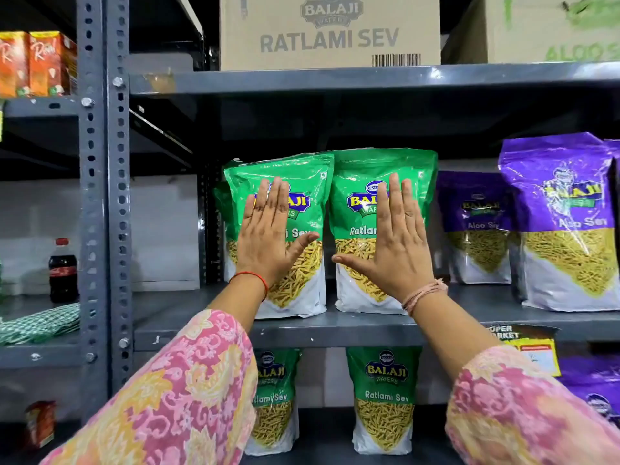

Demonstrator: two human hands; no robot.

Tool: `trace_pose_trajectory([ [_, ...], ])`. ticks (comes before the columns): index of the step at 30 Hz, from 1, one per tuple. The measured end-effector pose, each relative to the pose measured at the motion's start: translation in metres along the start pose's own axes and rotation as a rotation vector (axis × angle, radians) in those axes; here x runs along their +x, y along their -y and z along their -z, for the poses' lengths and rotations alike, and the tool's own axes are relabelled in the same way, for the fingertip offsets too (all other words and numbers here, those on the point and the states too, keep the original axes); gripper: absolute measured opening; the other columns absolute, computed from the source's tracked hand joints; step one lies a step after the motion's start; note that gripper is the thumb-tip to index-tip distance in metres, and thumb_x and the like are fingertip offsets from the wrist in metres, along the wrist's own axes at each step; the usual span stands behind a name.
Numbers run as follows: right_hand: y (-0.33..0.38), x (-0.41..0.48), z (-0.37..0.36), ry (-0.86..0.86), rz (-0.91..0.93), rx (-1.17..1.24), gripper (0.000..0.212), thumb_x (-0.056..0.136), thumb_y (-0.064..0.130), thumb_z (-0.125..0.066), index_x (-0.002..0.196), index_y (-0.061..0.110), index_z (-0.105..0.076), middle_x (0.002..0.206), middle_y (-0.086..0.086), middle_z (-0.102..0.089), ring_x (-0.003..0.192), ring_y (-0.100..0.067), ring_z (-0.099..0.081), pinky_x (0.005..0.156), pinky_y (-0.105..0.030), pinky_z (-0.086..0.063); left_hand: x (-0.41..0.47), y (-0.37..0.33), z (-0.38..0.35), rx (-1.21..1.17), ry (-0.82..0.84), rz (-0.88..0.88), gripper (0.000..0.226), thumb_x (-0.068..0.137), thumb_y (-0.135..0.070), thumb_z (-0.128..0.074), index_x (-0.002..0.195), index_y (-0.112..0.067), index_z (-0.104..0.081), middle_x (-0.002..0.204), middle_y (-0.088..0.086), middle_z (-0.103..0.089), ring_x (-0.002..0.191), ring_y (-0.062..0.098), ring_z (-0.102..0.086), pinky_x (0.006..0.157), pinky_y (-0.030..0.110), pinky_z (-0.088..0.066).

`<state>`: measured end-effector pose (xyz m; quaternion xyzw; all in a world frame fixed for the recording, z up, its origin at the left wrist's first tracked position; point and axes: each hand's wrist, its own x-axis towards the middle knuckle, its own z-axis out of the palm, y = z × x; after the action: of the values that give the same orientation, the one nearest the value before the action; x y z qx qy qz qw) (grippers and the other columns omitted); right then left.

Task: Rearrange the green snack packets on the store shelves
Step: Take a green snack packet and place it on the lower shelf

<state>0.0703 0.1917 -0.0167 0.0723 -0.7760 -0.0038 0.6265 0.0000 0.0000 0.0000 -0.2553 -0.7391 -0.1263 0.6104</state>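
At nine o'clock we see orange cartons [33, 63] on a high side shelf, and lower, near eight o'clock, a cola bottle [63, 270] standing beside a grey upright [104, 196]. On the middle shelf [201, 327] two green packets stand upright, side by side and touching. Our left hand [268, 234] lies flat on the left packet [285, 229], grip apart, fingers straight up, thumb out toward three o'clock. Our right hand [392, 239] lies flat on the right packet [379, 229], grip apart too, thumb toward nine o'clock. Neither hand clamps anything. At twelve o'clock a Ratlami Sev box [328, 31] sits on the shelf above. At six o'clock two lower packets [384, 397] stand apart on the shelf beneath. At three o'clock stand purple packets [563, 223].
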Motion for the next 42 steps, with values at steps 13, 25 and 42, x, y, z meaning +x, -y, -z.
trace_pose_trajectory([
  [13, 0.056, -0.002, -0.060, 0.497, -0.725, 1.126, 0.098, 0.064, 0.048, -0.073, 0.137, 0.013, -0.018, 0.142, -0.016, -0.037, 0.129, -0.030, -0.038, 0.108, -0.040, -0.029, -0.049, 0.030, 0.000, -0.504, -0.115, 0.765, 0.073, 0.066, -0.062, -0.063, 0.116, -0.011, -0.049, 0.110, 0.016, -0.065, 0.102, 0.031, -0.058, 0.080, 0.029, -0.042],
  [25, 0.064, -0.006, -0.070, 0.495, -0.701, 1.368, 0.040, 0.059, 0.001, -0.078, 0.083, 0.020, -0.054, 0.092, 0.000, -0.066, 0.082, -0.011, -0.063, 0.062, -0.012, -0.054, -0.052, 0.061, 0.004, -1.103, 0.408, 0.773, 0.087, 0.031, -0.028, -0.088, 0.109, -0.018, -0.049, 0.109, 0.004, -0.062, 0.099, 0.017, -0.061, 0.099, 0.043, -0.047],
  [42, 0.099, -0.150, 0.008, 0.350, -0.384, 1.338, 0.073, 0.039, 0.035, -0.087, 0.105, 0.037, -0.056, 0.100, 0.028, -0.067, 0.101, 0.006, -0.058, 0.088, -0.016, -0.048, -0.200, -0.017, 0.120, -0.795, 0.205, 0.794, 0.062, 0.018, -0.047, -0.078, 0.074, -0.030, -0.058, 0.069, -0.026, -0.065, 0.066, -0.022, -0.056, 0.059, -0.001, -0.044],
])
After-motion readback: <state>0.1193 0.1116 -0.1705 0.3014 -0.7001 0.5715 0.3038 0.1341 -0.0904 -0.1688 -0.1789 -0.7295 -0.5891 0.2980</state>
